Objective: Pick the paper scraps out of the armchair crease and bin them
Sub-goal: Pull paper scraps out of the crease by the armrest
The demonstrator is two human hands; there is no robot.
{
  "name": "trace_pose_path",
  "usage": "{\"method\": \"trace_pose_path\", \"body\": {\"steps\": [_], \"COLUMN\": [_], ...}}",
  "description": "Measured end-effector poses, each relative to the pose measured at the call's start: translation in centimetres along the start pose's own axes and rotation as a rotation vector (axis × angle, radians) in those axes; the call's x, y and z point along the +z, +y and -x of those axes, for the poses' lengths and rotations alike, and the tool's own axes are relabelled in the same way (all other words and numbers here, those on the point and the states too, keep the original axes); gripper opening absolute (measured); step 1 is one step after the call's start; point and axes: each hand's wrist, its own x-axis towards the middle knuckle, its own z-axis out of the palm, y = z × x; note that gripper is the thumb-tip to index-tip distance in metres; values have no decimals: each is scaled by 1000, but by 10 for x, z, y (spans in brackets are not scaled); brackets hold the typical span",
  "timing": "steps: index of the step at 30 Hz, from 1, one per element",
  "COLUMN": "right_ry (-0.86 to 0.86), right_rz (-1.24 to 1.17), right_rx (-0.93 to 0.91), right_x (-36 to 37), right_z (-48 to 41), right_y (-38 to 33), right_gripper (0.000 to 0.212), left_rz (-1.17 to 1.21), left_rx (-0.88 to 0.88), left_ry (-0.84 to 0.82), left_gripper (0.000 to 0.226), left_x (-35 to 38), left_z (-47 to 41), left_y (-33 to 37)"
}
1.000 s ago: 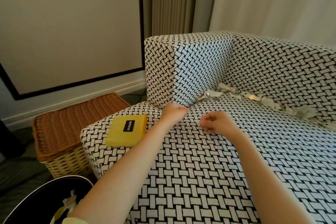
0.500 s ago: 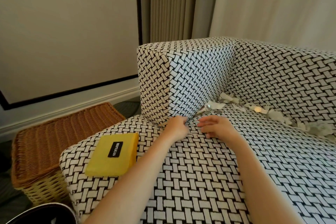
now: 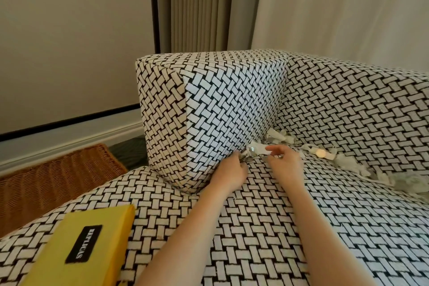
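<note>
Armchair (image 3: 232, 100) in black-and-white basket-weave fabric, seen from above by a person leaning over its seat. Torn white and grey paper scraps (image 3: 278, 136) lie in a ragged line along the crease (image 3: 362, 173) where seat meets back, thickest in the corner by the armrest and trailing off to the right.

Both bare hands are at that corner. The left hand (image 3: 232, 174) has its fingers curled down into the crease beside the armrest, with small scraps at its fingertips. Whether it actually grips any cannot be told. The right hand (image 3: 284, 162) hovers just beside it over a white scrap, fingers loosely spread and apart, holding nothing.

The step in hand looks like gathering, early in the job, since most scraps are in the crease. Next, the right hand probably needs to pinch its scrap. Both hands must then lift their pickings clear without pushing bits deeper, and carry them to the bin.

No bin is in view. A wicker basket (image 3: 53, 176) stands on the floor left of the chair, its woven top closed and its contents hidden. A flat yellow box (image 3: 92, 246) with a black label lies closed on the near corner of the upholstery.
</note>
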Motion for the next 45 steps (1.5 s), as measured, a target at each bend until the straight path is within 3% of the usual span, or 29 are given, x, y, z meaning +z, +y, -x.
{"method": "trace_pose_path", "body": {"steps": [5, 9, 12, 17, 23, 27, 31, 36, 41, 45], "right_ry": [-167, -196, -196, -136, -431, -429, -536, -441, -390, -380], "right_rz": [378, 441, 477, 697, 390, 408, 547, 658, 672, 516], "right_rx": [-99, -146, -175, -222, -97, -98, -7, -34, -36, -30], "right_x": [11, 13, 11, 13, -12, -12, -19, -5, -3, 2], "right_z": [-14, -16, -18, -12, -14, -12, -10, -5, -8, -13], "right_y": [4, 2, -1, -5, -10, -16, -24, -31, -29, -25], "right_gripper": [38, 30, 27, 29, 31, 22, 31, 18, 33, 7], "left_rz": [-138, -180, 0, -145, -300, -194, -127, -19, 322, 599], "left_rx": [106, 234, 246, 168, 162, 213, 261, 273, 110, -103], "left_ry": [177, 279, 257, 154, 236, 239, 209, 242, 196, 13], "left_gripper": [35, 23, 22, 27, 22, 27, 24, 15, 8, 16], "left_x": [4, 2, 0, 8, 8, 6, 2, -1, -5, -5], "left_z": [-3, -4, -9, -16, -18, -17, -13, -10, -11, -13], "left_y": [-1, 4, 9, 8, 10, 6, 5, 7, 15, 17]}}
